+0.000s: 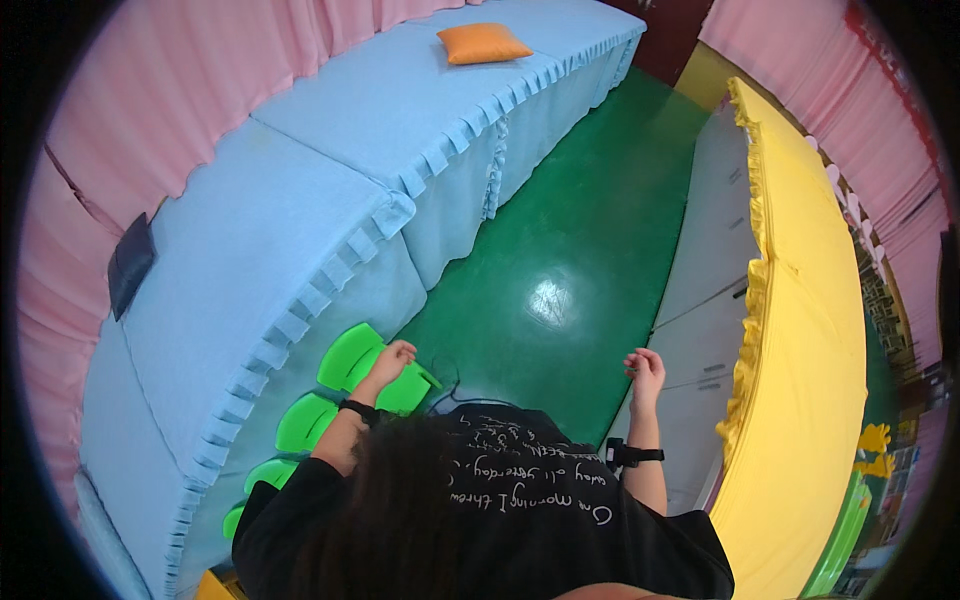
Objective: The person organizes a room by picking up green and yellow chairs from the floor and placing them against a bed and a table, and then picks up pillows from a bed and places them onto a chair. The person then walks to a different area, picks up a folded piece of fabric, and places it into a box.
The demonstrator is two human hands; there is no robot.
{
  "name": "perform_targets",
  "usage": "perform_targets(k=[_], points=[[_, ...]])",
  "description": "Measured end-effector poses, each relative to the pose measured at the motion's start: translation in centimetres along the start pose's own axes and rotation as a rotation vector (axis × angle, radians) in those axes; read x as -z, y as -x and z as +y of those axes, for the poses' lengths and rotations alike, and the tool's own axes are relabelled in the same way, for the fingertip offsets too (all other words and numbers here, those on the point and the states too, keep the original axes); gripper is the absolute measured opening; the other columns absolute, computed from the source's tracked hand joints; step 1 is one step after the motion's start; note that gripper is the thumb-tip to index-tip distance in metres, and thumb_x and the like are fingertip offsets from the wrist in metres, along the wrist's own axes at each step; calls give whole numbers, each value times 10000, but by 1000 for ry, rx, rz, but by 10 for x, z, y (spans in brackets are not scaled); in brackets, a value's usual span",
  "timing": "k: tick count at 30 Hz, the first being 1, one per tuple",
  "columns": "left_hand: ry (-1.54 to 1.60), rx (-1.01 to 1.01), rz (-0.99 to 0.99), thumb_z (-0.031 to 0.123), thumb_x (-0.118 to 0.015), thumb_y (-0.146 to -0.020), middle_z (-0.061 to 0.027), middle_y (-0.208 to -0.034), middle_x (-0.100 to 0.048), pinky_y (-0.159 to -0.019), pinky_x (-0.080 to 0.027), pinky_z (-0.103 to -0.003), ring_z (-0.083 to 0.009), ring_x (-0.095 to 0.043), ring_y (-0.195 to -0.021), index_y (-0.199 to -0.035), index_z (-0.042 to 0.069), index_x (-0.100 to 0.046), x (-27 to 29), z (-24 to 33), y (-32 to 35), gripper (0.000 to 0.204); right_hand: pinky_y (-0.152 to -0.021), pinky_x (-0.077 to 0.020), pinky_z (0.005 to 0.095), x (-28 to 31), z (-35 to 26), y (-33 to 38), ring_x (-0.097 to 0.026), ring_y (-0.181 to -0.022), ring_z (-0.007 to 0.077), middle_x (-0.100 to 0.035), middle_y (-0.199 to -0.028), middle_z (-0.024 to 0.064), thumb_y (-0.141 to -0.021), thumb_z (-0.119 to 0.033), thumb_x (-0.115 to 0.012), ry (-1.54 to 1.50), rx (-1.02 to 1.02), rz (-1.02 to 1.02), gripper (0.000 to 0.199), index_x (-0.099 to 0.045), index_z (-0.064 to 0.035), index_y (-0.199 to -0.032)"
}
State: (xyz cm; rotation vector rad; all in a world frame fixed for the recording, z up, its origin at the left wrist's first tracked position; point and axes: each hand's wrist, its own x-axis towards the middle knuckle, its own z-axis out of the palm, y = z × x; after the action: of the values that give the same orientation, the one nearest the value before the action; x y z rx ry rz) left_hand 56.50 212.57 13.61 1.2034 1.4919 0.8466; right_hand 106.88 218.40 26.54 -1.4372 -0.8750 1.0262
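Note:
My left hand (394, 362) hangs over a small green chair (350, 357), its fingers loosely bent and nothing visible in them. Whether it touches the chair, I cannot tell. On the other side, my right hand (646, 369) is raised with its fingers slightly apart, holding nothing. It is nearest to the grey cabinets (690, 335) below the yellow cloth (812, 330). Both wrists wear black straps.
A long row of beds or tables with light blue frilled covers (270, 215) runs along the left. An orange cushion (484, 44) and a dark cushion (131, 266) lie on it. More green chairs (305, 423) stand beside it. Green floor (570, 240) stretches ahead between covers and cabinets.

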Motion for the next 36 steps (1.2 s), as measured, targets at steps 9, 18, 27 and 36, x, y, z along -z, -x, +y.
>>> perform_targets(k=[9, 18, 27, 36], points=[[-44, -25, 109, 5, -400, -798, -66, -792, -562, -672, -434, -252, -133, -528, -728, -946, 8, -531, 29, 57, -203, 197, -562, -440, 224, -104, 12, -209, -575, -681, 113, -601, -785, 42, -844, -65, -443, 8, -25, -260, 110, -539, -38, -891], [-42, -229, 117, -18, -408, -787, -60, -825, -569, -714, -421, -247, -125, -532, -792, -947, 13, -531, 56, 195, -465, 204, -564, -444, 238, -179, -47, -415, -575, -683, 125, -588, -788, 42, -854, -90, -452, -20, -14, -93, 110, -537, -33, -896], [-119, -252, 209, -27, -420, -734, -76, -905, -571, -764, -416, -272, -165, -541, -892, -960, 13, -534, 69, 285, -665, 256, -556, -438, 229, -229, -50, -615, -577, -682, 127, -590, -781, 45, -854, -80, -451, 4, -79, -84, 101, -539, -42, -887], [-186, -159, 516, -23, -431, -722, -76, -1067, -524, -836, -395, -293, -172, -468, -1027, -1089, 42, -491, 104, 304, -796, 378, -564, -426, 224, -382, -109, -852, -578, -703, 125, -595, -788, 39, -854, -103, -469, 40, -7, -308, 100, -543, -53, -898]])
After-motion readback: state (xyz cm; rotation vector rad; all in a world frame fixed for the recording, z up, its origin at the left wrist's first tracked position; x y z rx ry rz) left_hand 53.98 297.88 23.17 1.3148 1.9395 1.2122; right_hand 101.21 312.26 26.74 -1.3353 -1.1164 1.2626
